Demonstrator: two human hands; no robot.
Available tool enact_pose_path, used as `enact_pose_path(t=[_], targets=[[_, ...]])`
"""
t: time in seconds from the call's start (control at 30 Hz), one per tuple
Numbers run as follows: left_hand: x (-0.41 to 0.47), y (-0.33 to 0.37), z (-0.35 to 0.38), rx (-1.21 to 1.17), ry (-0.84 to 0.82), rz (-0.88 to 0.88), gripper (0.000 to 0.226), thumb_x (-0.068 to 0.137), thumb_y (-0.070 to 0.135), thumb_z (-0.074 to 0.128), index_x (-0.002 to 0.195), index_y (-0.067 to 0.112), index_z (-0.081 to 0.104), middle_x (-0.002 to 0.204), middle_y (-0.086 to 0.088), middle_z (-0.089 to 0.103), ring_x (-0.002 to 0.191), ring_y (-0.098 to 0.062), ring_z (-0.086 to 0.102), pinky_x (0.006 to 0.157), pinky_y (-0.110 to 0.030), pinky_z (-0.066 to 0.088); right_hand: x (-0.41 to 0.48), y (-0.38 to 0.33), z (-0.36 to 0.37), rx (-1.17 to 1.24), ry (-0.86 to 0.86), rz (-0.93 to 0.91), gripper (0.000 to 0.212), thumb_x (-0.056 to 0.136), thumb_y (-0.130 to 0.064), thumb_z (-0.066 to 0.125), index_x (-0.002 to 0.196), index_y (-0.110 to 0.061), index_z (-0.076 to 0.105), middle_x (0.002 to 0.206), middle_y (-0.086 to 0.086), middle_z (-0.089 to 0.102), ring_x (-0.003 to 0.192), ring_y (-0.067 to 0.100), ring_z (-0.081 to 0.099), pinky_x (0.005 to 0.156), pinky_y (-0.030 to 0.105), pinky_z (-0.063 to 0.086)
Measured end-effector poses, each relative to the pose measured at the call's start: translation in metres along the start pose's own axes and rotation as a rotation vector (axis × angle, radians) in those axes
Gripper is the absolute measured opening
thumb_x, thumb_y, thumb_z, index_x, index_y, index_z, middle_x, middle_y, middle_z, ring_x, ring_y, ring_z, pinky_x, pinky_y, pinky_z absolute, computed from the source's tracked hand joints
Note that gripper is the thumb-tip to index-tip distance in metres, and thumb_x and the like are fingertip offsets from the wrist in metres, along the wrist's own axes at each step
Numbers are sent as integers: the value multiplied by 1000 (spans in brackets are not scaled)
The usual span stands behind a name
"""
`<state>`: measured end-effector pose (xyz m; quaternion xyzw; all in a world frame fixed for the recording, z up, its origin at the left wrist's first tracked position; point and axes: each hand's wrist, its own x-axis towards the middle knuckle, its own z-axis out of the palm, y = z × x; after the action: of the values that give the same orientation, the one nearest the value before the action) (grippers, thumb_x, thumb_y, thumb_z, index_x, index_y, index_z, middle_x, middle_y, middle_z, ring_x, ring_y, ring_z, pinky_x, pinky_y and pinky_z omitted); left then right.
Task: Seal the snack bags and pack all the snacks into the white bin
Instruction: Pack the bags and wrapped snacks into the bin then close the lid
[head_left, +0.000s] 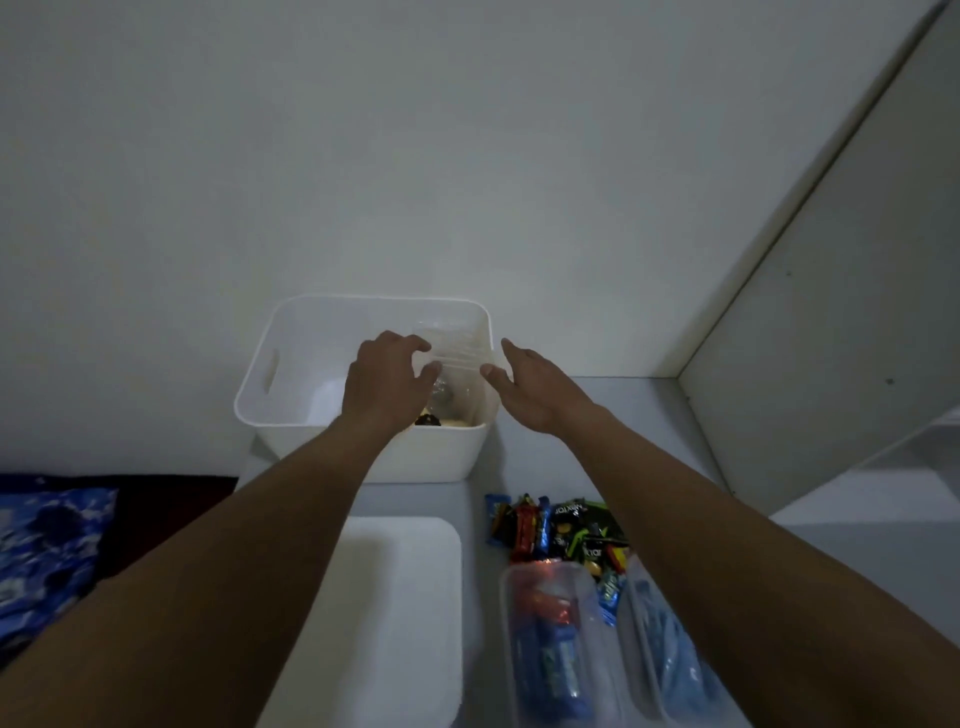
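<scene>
White plastic bin stands on a pale grey table, pushed against a plain off-white wall. Over the bin, the left hand and right hand pinch the two ends of a clear snack bag, whose lower part hangs inside the bin. In front of the bin lie a white lid, loose wrapped snacks and two more clear bags. Right of the bin a pale panel leans away; to the bin's left is blue patterned fabric.
</scene>
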<state>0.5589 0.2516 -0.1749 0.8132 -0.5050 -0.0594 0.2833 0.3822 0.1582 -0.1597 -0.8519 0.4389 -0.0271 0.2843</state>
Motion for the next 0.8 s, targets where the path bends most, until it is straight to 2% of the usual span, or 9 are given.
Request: enact_pose_path(t=[0.2, 0.27, 0.4, 0.53, 0.67, 0.8], targets=[[-73, 44, 10, 34, 147, 58, 26, 92, 34, 59, 111, 18, 66, 111, -8, 63, 103, -30, 54, 83, -43, 50, -58, 29, -8, -19, 1, -38, 68, 103, -49, 35, 157, -12, 17, 162, 10, 22, 148, 24, 22, 119, 38, 21], [-103, 57, 24, 13, 136, 78, 26, 92, 32, 60, 110, 16, 65, 107, -8, 61, 100, -28, 54, 79, -41, 50, -81, 46, -7, -29, -4, -29, 66, 103, -48, 36, 156, -11, 21, 161, 10, 24, 147, 24, 24, 118, 38, 22], [-158, 70, 51, -30, 2, 36, 29, 92, 36, 61, 115, 18, 61, 109, -7, 60, 105, -26, 53, 82, -40, 50, -124, 82, 2, -54, -32, 10, 66, 103, -47, 38, 155, -9, 24, 159, 12, 27, 146, 25, 27, 117, 37, 24], [-200, 75, 75, -27, -180, -93, 37, 91, 37, 62, 122, 18, 57, 115, -9, 57, 107, -26, 56, 86, -40, 50, -163, 112, 26, -57, -57, 55, 63, 102, -42, 44, 153, -9, 29, 156, 14, 33, 143, 28, 32, 115, 38, 29], [-235, 75, 95, -15, -346, -217, 52, 90, 33, 66, 135, 16, 48, 122, -11, 58, 114, -29, 57, 96, -40, 48, -190, 126, 62, -33, -69, 50, 42, 94, -29, 55, 131, -10, 52, 131, 14, 55, 123, 33, 53, 94, 37, 46], [-258, 67, 111, -30, -424, -287, 61, 87, 35, 67, 140, 14, 45, 128, -12, 62, 116, -29, 59, 97, -42, 51, -209, 132, 91, -15, -117, 57, 47, 88, -22, 59, 133, -12, 51, 129, 14, 56, 119, 33, 54, 92, 39, 48]])
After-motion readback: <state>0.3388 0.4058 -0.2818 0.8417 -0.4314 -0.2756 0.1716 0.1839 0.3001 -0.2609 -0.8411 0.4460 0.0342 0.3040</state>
